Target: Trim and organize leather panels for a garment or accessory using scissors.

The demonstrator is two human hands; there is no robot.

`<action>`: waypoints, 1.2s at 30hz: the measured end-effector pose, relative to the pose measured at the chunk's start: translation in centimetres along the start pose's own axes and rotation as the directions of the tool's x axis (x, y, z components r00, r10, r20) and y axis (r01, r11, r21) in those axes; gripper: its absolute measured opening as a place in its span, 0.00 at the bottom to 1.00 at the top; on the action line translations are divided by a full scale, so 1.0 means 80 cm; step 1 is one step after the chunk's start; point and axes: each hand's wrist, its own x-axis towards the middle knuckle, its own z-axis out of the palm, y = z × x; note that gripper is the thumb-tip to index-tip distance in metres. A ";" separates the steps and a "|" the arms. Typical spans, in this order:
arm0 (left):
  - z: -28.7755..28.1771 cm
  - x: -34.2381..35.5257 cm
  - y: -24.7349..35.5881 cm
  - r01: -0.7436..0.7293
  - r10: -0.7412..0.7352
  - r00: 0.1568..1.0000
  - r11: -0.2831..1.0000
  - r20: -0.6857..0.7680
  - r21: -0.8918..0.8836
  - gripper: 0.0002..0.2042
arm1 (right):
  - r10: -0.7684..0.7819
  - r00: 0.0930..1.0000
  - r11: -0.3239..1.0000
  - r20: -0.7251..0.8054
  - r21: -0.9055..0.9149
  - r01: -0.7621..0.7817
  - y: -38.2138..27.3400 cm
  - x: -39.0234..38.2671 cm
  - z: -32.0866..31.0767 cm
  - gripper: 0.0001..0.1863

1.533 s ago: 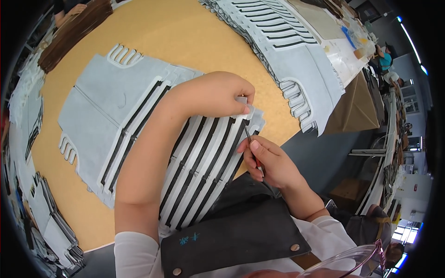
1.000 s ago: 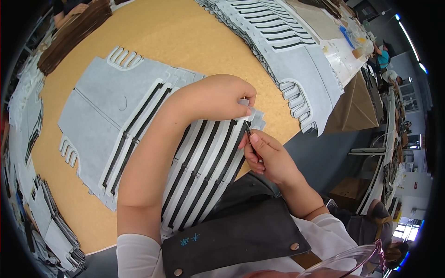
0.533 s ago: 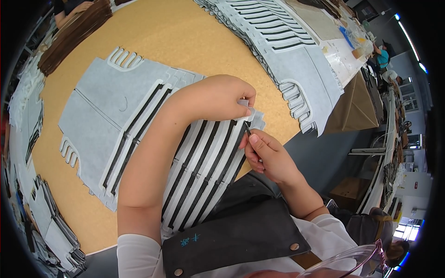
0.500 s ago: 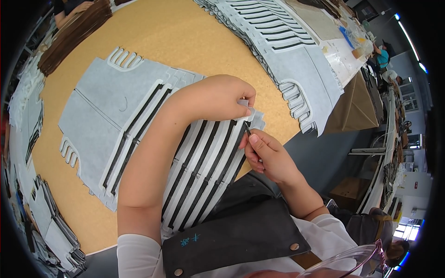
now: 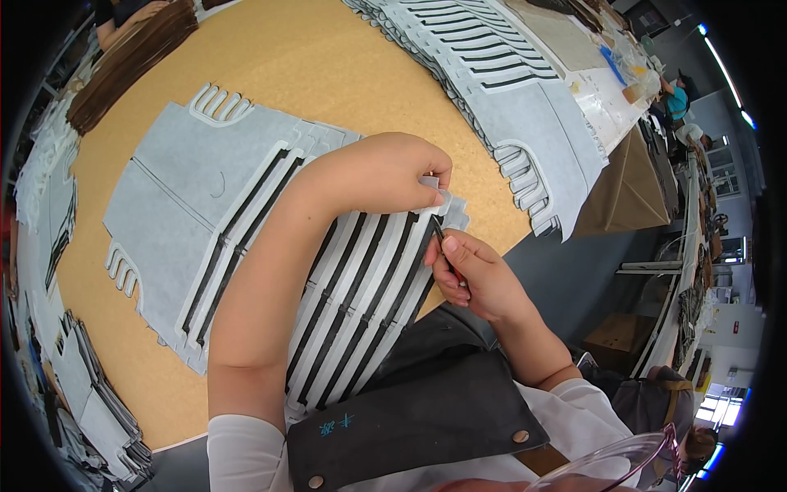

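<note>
A pale grey sheet panel (image 5: pixel 184 176) with raised white ribs and black strips lies across the board in front of me. My left hand (image 5: pixel 393 176) is closed in a pinch on the panel's right edge, at the end of the black strips. Just below it, my right hand (image 5: pixel 475 275) grips a slim dark tool (image 5: pixel 443 234) with a bit of red showing by the palm. The tool's tip touches or almost touches the end of the nearest black strip; its exact kind I cannot make out. My left forearm covers the middle of the panel.
A stack of similar grey panels (image 5: pixel 549 123) sits at the far right of the tan board (image 5: pixel 303 61). More grey pieces (image 5: pixel 94 394) lie at the lower left. A brown folded material (image 5: pixel 131 61) is at the upper left, near another person's arm (image 5: pixel 131 20).
My right hand has shifted very slightly to the right, and the tool in it has tilted a little, showing its red part. My left hand stays on the panel's edge.
</note>
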 end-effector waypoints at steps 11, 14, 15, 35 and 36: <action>0.000 0.000 -0.001 0.000 0.000 1.000 1.000 0.003 -0.023 0.08 | -0.019 0.999 0.997 -0.029 -0.074 0.017 0.002 0.002 0.001 0.17; 0.000 0.000 -0.001 -0.002 0.002 1.000 1.000 0.001 -0.022 0.08 | -0.035 0.998 0.995 -0.052 -0.091 0.030 0.005 0.002 0.002 0.17; -0.001 0.000 0.000 -0.001 0.001 1.000 1.000 0.003 -0.021 0.08 | -0.034 0.998 0.995 -0.052 -0.091 0.029 0.006 0.002 0.002 0.17; -0.005 0.001 -0.024 0.050 -0.051 0.989 0.999 -0.142 -0.007 0.07 | -0.155 0.985 0.970 -0.077 -0.198 0.138 0.009 -0.020 0.004 0.19; -0.010 0.000 -0.022 0.110 -0.104 0.984 0.993 -0.148 0.032 0.08 | -0.154 0.985 0.971 -0.077 -0.197 0.137 0.006 -0.018 0.008 0.19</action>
